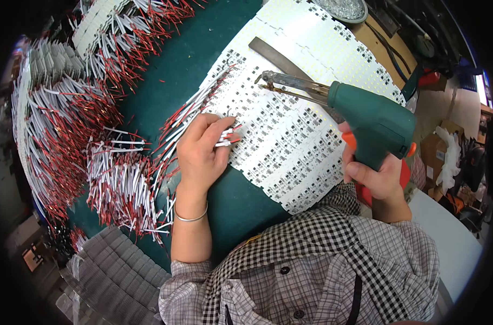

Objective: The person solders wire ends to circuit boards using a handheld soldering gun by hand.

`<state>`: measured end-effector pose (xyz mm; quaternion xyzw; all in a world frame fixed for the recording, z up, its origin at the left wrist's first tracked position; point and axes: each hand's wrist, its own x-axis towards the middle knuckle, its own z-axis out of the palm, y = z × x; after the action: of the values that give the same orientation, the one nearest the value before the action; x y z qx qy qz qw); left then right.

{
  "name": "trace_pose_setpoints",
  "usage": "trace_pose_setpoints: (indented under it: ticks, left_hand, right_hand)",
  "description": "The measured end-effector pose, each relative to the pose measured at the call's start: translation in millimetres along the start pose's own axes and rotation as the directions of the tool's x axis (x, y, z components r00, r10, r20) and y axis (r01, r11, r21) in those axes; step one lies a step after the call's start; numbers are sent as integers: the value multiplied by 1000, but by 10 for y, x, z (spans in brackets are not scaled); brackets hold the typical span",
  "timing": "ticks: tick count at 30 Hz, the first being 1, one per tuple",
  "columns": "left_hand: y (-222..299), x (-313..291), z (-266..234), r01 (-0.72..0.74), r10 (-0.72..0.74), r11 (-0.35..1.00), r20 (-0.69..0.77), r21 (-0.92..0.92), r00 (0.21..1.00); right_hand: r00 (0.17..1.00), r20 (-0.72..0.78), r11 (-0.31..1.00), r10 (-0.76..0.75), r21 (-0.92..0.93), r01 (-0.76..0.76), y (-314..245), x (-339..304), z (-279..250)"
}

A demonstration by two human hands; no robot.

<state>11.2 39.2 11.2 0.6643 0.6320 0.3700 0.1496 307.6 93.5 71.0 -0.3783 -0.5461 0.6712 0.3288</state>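
Note:
My right hand [380,177] grips a green soldering gun [372,114] with an orange trigger, its long metal tip pointing left over the white circuit boards [298,162]. Between the pinched fingers of my left hand [198,149] are a few short white wires [224,142] with red ends, held at the boards' left edge. Just beyond that hand, a row of white and red wires [189,108] lies along the same edge. A flat grey metal strip [276,58] rests across the boards, passing partly beneath the gun.
Loose wires [122,181] lie in a heap on the green tabletop [238,197]. Thick stacks of wired boards [67,114] stand at the far left. A grey ribbed stack [116,271] is at the near left. A round dish [345,10] of silvery material sits at the far right.

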Motion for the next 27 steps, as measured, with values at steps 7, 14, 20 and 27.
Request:
trace_pose_setpoints:
  ticks: [7,14,20,27]
  left_hand:
    - [77,3,40,169,-213,974,-343,-153,915]
    - [28,153,-14,7,58,896,-132,444,989]
    - [88,121,84,-1,48,968,-182,251,982]
    - [34,74,168,-15,68,966,-196,259,978]
  right_hand:
    - [995,72,997,-62,-51,65,30,7,-175]
    - [997,67,997,45,59,-49,-71,42,-96]
    - [986,151,995,-74,-57,83,141,54,-211]
    - [986,167,994,-13,-105,31,142,57,-137]
